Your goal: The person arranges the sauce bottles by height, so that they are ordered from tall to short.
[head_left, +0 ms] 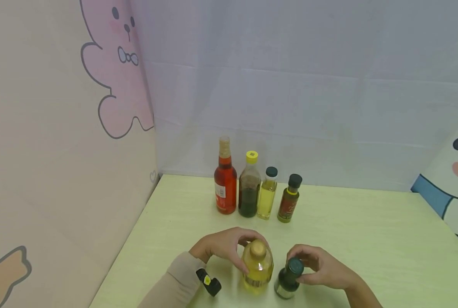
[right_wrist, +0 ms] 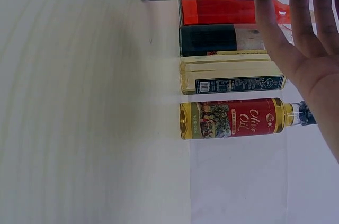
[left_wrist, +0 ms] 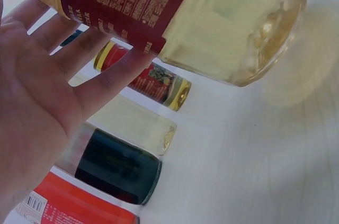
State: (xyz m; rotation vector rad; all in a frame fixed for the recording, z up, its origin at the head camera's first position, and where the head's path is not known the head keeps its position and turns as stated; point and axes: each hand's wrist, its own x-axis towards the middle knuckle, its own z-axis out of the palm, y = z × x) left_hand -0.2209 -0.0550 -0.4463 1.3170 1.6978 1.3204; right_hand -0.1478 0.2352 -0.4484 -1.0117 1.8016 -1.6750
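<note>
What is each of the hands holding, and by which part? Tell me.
The left hand grips the yellow oil bottle around its upper body. The right hand holds the dark green bottle near its neck and cap.

You're at a staged tabletop booth, not a real kitchen. Look at what surrounds you: a pale green table [head_left: 367, 231] boxed in by soft fabric walls. On your left hangs a cartoon sheet with a pink bear [head_left: 117, 64], ahead a plain lilac curtain [head_left: 290, 85] with fold creases, and at right a panel with a snowman-like figure [head_left: 457, 188]. There's a kitchen flavour all the same: four condiment bottles [head_left: 256, 188] stand in a neat row by the curtain, one labelled olive oil [right_wrist: 238, 118] in your right wrist view. Cooking props on a bare table, with no stove, sink or cupboards in sight.
</note>
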